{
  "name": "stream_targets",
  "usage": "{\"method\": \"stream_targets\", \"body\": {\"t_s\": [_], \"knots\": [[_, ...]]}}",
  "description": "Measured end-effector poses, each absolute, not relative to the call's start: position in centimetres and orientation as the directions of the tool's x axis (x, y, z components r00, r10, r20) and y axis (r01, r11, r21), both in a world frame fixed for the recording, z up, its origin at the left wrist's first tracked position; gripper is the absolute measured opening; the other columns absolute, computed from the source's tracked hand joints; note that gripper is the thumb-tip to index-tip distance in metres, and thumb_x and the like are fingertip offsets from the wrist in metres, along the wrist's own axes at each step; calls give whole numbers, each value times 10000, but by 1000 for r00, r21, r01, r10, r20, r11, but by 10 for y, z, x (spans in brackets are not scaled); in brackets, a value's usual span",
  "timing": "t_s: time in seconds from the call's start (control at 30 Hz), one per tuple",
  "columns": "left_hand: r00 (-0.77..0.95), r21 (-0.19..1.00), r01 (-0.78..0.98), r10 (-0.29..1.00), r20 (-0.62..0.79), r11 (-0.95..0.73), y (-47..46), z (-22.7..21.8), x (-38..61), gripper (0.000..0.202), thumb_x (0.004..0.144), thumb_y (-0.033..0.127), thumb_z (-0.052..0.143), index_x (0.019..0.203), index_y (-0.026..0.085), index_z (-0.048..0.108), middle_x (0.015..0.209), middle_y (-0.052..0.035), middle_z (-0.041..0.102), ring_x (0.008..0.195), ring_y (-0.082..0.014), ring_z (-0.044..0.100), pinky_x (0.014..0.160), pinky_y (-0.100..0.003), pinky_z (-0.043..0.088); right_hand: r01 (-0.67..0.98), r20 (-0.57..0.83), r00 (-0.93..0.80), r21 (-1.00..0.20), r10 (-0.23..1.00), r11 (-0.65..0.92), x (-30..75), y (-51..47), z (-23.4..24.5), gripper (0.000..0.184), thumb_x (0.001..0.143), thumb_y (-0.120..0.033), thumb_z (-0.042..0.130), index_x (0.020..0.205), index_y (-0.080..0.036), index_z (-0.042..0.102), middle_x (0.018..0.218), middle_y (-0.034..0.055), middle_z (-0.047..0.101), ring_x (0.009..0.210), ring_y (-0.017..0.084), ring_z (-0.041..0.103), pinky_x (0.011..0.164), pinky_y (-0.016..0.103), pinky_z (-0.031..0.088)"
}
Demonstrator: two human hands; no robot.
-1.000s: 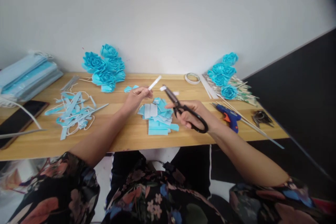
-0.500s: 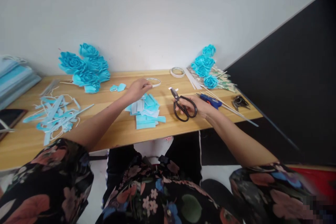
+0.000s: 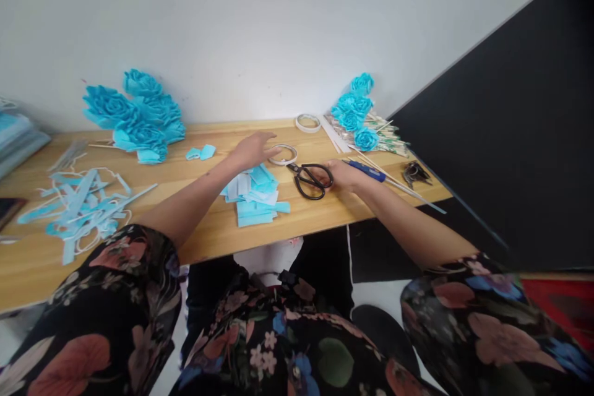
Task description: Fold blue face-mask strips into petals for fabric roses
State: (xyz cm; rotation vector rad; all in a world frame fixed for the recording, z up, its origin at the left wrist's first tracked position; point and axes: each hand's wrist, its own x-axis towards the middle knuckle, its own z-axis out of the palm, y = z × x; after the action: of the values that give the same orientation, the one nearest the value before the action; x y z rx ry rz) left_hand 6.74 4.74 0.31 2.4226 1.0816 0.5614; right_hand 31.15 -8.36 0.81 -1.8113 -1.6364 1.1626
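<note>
My left hand (image 3: pixel 253 150) is open, fingers stretched forward and thumb apart. Its thumb is right at the left edge of a thin tape roll (image 3: pixel 291 161); whether they touch I cannot tell. Black-handled scissors (image 3: pixel 304 193) are low at the tabletop, blades pointing at the tape roll. My right hand (image 3: pixel 338 174) has its fingers at the right side of the scissors' handles, partly hidden behind the loops. Just in front of me lies a pile of cut blue and white mask fabric pieces (image 3: pixel 255 210), below my left hand.
Blue fabric roses (image 3: pixel 143 114) stand at the back left, more roses (image 3: pixel 355 111) at the back right. Another tape roll (image 3: pixel 307 123) lies by the wall. A blue glue gun (image 3: pixel 369 171) and sticks (image 3: pixel 413 192) are right; fabric scraps (image 3: pixel 88 204) lie left.
My right hand has lowered the scissors toward the table and moved slightly left. My left hand has released the tape roll, and its fingers have spread; the roll now rests on the table.
</note>
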Motion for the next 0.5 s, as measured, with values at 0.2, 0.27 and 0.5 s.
{"method": "stream_targets", "body": {"t_s": [0.2, 0.27, 0.5], "knots": [[557, 596, 530, 778, 292, -603, 40, 10, 56, 439, 912, 431, 538, 1236, 159, 653, 1187, -116, 702, 974, -211, 650, 879, -323, 474, 900, 164, 54, -435, 985, 23, 303, -77, 35, 351, 936, -179, 467, 1217, -137, 675, 1168, 141, 717, 1071, 260, 664, 954, 366, 476], [535, 606, 531, 789, 303, -593, 38, 13, 50, 395, 905, 381, 529, 1198, 158, 673, 1169, -110, 711, 941, -206, 649, 859, -325, 475, 950, 236, -104, -265, 966, 167, 295, -71, 36, 344, 946, -183, 461, 1196, -149, 695, 1209, 132, 703, 1144, 263, 633, 984, 354, 453], [418, 746, 517, 884, 208, -420, 25, 23, 16, 265, 730, 118, 453, 793, 166, 706, 810, -40, 720, 745, -170, 617, 709, -279, 450, 928, 106, -344, -113, 933, 355, 283, -38, 12, 285, 907, -166, 535, 1099, -210, 740, 1172, 86, 726, 1127, 221, 611, 961, 298, 423]]}}
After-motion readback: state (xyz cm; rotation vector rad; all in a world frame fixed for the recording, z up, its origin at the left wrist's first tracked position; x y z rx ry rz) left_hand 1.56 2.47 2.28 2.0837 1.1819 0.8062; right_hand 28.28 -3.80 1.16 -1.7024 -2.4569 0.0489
